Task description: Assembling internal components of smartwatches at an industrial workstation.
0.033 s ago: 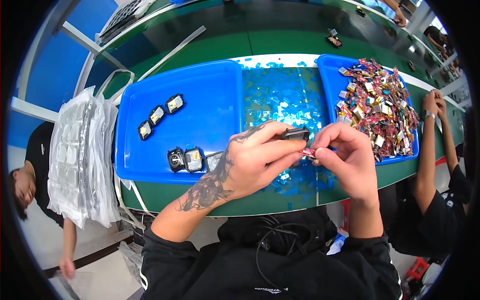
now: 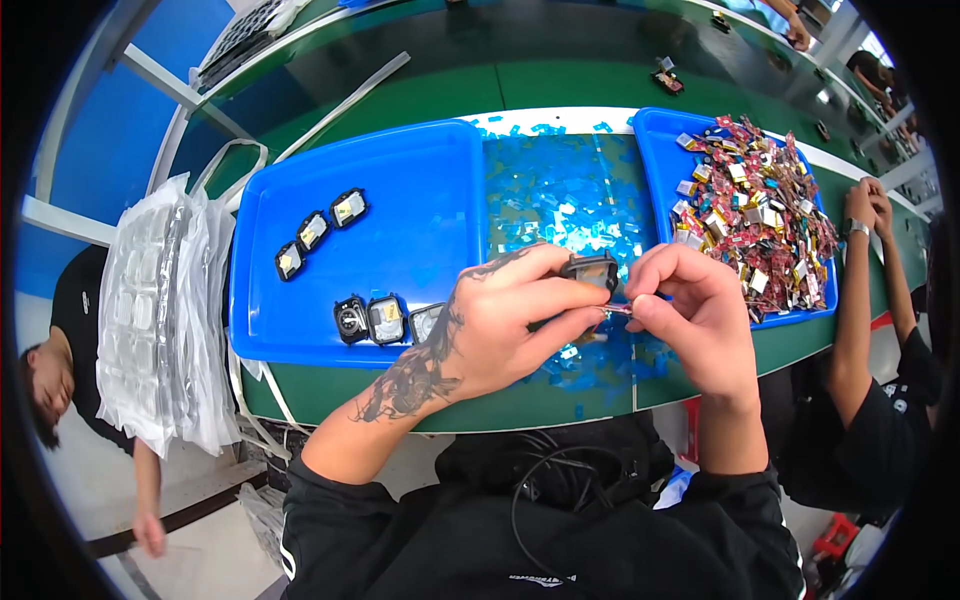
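Observation:
My left hand point(image 2: 505, 315) is closed on a black watch case point(image 2: 594, 271), holding it tilted above the table between the two blue trays. Thumb and fingertips of my right hand point(image 2: 697, 318) pinch one end of a small red circuit board point(image 2: 617, 310), seen nearly edge-on. Its other end lies at my left thumb and fingers, just below the case. Whether a wire joins board and case cannot be made out. Several watch cases, one of them this dark one point(image 2: 350, 318), lie in the left blue tray point(image 2: 400, 240), partly behind my left forearm.
A second blue tray point(image 2: 652, 190) at right is heaped with red circuit boards and small batteries point(image 2: 755, 215). Blue film pieces point(image 2: 560, 190) cover the table between the trays. Clear plastic packs point(image 2: 140, 310) stand at left. Co-workers are on both sides; one's hands point(image 2: 868, 203) show at right.
The watch case has tipped in my left hand, showing more of its inside. The red board has turned edge-on. At far left, a co-worker's hand has shifted slightly.

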`<state>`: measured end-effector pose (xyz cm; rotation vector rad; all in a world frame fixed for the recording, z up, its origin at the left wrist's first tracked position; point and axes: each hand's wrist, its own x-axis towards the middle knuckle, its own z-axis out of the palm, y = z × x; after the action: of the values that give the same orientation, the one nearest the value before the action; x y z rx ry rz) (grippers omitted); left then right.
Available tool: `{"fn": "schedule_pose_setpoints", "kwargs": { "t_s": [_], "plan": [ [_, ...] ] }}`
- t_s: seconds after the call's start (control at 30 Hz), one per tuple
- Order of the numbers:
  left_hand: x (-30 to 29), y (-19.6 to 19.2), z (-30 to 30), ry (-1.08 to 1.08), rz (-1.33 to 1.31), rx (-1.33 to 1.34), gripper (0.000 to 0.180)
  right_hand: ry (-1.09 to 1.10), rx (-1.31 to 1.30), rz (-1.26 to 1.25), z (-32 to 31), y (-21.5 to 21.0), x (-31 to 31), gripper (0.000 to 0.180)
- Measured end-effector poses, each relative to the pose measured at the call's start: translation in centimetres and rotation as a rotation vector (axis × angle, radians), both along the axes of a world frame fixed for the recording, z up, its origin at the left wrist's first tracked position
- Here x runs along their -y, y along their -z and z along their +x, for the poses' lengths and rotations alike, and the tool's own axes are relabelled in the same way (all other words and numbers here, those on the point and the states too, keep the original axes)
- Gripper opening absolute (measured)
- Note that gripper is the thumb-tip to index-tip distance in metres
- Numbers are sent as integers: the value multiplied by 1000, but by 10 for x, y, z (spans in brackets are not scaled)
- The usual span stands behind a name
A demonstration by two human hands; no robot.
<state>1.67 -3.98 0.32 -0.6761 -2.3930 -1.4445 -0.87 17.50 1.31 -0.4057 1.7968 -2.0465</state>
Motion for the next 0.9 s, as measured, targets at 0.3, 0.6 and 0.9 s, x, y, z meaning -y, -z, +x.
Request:
{"fn": "schedule_pose_setpoints", "kwargs": {
  "t_s": [0.3,0.6,0.9],
  "plan": [
    [-10,6,6,63,430,538,15,172,-6,-6,16,0,16,22],
    [-15,8,5,111,665,633,44,397,-328,140,19,27,30,30],
    [-19,9,8,104,658,547,43,482,-370,113,20,36,34,29]
  ]
}}
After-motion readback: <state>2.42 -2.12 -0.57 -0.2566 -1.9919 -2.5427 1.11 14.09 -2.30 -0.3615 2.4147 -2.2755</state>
